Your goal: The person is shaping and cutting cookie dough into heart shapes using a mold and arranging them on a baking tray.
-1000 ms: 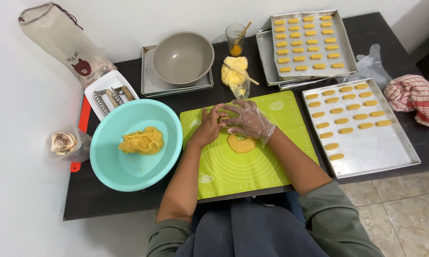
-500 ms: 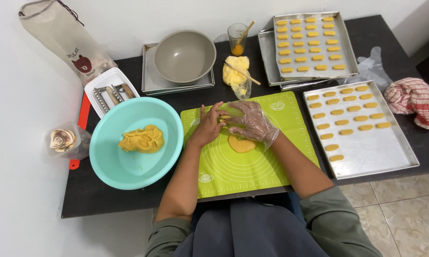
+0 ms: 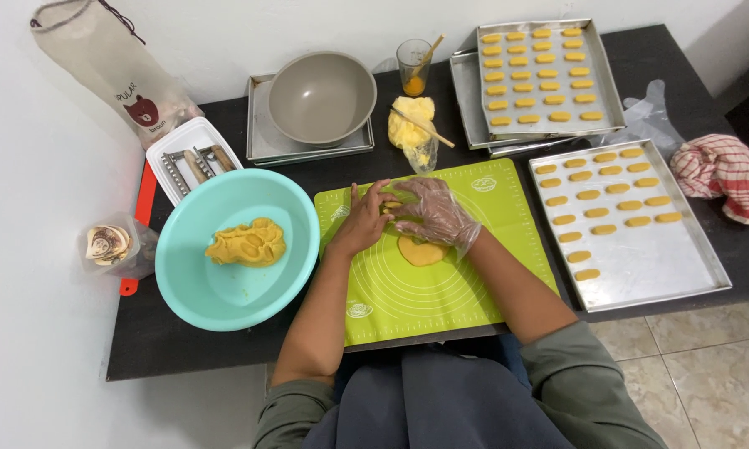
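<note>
Nearest the camera, the person's lap and grey-green sleeves filled the bottom of the view, with pale floor tiles showing at the lower right. Both forearms reached forward over a green silicone mat laid on a dark table that stood against a white wall.

On the mat, the left hand was bare and the right hand wore a clear plastic glove. The two hands were together, fingertips meeting around a small piece of yellow dough; it was too hidden to tell how firmly they pinched it. A flat round of dough lay on the mat just under the right hand's wrist.

To the left of the mat sat a turquoise bowl holding a lump of dough. To the right lay a metal tray bearing rows of small shaped pieces, and beyond it a red-and-white cloth.

Farther back stood a white container of tools, a grey bowl on a square tray, a bagged yellow lump with a stick across it, and a glass with a brush. A second filled tray rested at the far edge, and a drawstring bag leaned on the wall.
</note>
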